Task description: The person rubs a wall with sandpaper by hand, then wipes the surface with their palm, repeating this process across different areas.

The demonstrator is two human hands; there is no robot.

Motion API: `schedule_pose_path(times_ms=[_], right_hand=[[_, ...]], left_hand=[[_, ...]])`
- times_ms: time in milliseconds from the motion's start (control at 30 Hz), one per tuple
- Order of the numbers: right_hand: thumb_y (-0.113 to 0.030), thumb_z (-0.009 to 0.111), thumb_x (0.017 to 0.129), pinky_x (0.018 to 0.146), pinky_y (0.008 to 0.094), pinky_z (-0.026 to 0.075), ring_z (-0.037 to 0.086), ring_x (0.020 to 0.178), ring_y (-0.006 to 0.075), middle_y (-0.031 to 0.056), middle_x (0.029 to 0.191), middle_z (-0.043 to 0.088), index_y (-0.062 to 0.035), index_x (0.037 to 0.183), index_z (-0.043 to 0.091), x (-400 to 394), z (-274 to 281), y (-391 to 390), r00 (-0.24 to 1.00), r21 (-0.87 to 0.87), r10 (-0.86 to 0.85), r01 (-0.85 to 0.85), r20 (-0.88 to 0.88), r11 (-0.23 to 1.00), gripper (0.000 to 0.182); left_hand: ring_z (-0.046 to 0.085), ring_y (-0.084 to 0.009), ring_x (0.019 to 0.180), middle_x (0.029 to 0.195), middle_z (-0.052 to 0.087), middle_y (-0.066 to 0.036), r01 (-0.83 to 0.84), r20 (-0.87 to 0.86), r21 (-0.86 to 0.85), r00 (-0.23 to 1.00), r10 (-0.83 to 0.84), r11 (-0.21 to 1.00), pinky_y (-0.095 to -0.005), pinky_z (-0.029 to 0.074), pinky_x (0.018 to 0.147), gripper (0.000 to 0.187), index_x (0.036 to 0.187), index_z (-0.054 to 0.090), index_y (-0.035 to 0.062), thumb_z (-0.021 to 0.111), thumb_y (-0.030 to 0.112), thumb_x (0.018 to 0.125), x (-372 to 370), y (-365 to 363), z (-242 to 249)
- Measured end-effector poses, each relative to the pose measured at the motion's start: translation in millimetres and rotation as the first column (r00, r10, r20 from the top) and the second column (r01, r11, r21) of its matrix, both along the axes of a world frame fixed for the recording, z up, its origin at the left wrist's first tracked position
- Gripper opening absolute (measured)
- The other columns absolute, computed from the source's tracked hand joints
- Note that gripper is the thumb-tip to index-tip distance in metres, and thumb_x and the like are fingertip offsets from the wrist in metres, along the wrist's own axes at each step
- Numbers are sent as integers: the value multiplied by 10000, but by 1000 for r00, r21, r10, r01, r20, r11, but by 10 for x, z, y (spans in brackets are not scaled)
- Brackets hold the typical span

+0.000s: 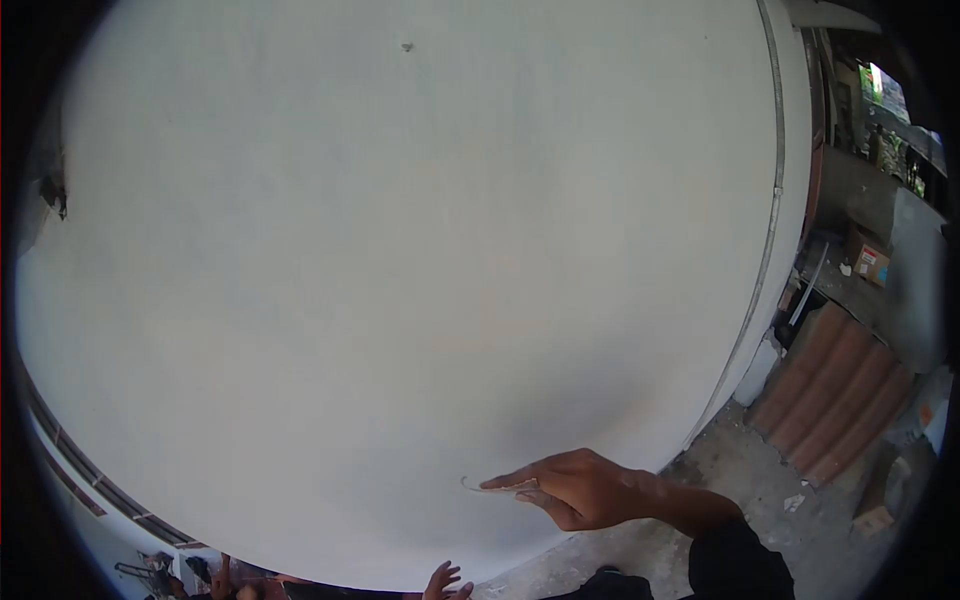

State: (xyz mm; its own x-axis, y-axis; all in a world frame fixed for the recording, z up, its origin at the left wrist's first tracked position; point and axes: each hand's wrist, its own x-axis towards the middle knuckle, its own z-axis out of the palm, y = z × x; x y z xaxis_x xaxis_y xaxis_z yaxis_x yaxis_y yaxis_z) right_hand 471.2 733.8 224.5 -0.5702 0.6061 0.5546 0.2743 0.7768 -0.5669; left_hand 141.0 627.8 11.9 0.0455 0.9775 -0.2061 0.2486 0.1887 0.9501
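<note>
A broad off-white wall (430,250) fills most of the view. Close in front of its lower right part is my right hand (590,490), with the index finger stretched forward and the others bent. It grips a thin pale sheet (525,487) pressed under the fingers; a narrow curled edge shows past the fingertip, right at the wall. The sheet's material is too small to make out. At the bottom edge, my left hand (445,582) is partly cut off by the frame, its fingers apart and holding nothing.
A thin pipe (777,190) runs down the wall's right side. Reddish corrugated sheets (830,390) lean on the concrete floor (725,470) at right, near a cardboard box (868,258). At the lower left, part of another person (222,578) shows beside dark clutter (155,575).
</note>
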Motion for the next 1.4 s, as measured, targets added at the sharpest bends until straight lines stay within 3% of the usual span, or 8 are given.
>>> schedule_pose_path(times_ms=[100, 300, 367, 533, 1100, 1167, 1200, 1400], right_hand=[[-104, 525, 982, 612, 389, 460, 619, 652, 301, 237, 784, 640, 49, 1089, 578, 31, -595, -271, 970, -525, 35, -160, -240, 836, 194], [-94, 565, 956, 967, 360, 446, 587, 1124, 244, 190, 1171, 656, 51, 1172, 604, 323, -951, -469, 875, -734, -311, -70, -370, 675, 263], [-88, 570, 951, 959, 361, 459, 606, 1113, 246, 179, 1163, 664, 40, 1185, 605, 423, -1005, -410, 866, -679, -350, 17, -356, 733, 270], [-116, 605, 943, 910, 343, 514, 673, 1018, 235, 144, 1096, 698, 15, 1224, 602, 1043, -2075, -261, 898, -323, -430, 382, -89, 866, 310], [-256, 538, 980, 1004, 375, 449, 612, 1125, 282, 183, 1188, 647, 11, 1214, 612, 1313, -3491, -10, 887, -581, -246, 445, 391, 682, 363], [-248, 537, 980, 1000, 372, 452, 615, 1120, 277, 180, 1183, 650, 15, 1213, 611, 1255, -3477, 40, 896, -555, -202, 408, 394, 725, 358], [-243, 537, 981, 998, 371, 454, 616, 1117, 275, 179, 1181, 651, 18, 1212, 610, 1156, -3443, 69, 906, -528, -175, 372, 385, 763, 356], [-218, 535, 984, 986, 362, 466, 625, 1099, 260, 171, 1166, 657, 32, 1208, 607, -227, -2510, 375, 964, -20, -38, 45, 262, 999, 343]], left_hand=[[534, -275, 1197, 1316, 550, -177, 184, 149, 501, 944, -293, 846, -386, 453, 954, 741, 1390, 433, -15, 792, 251, 798, 771, 501, 978], [676, -255, 944, 1044, 707, -173, 249, -426, 217, 894, -138, 944, -326, 507, 891, 361, 1134, 693, 88, 789, 151, 791, 1229, 591, 1038], [679, -260, 655, 752, 683, -158, 124, -363, 860, 830, 424, 495, -285, 468, 576, 144, 836, 664, -18, 765, 31, 745, 1034, 598, 1262], [698, -210, 658, 850, 732, -150, 162, 216, 967, -117, 969, -196, -290, 524, 548, 134, 950, 708, -60, 726, 25, 849, 244, 302, 2064], [662, -286, 1080, 1196, 653, -212, 97, 350, 927, 135, 927, -364, -338, 546, 863, 290, 1138, 664, -34, 647, -76, 852, 109, 1427, 2070], [616, -249, 1157, 1224, 644, -199, -469, 469, 816, 195, 862, -338, -299, 525, 868, 296, 1203, 628, -51, 603, -44, 908, 270, 1449, 2011], [557, -45, 809, 975, 702, -79, -448, 550, 790, 214, 807, -419, -191, 450, 708, 310, 1217, 615, -75, 616, 100, 961, 232, 1508, 2002], [615, -120, 1021, 1134, 684, -149, -367, 426, 869, 217, 878, -331, -238, 475, 868, 328, 1276, 579, -52, 575, 65, 969, 621, 1504, 2112]])
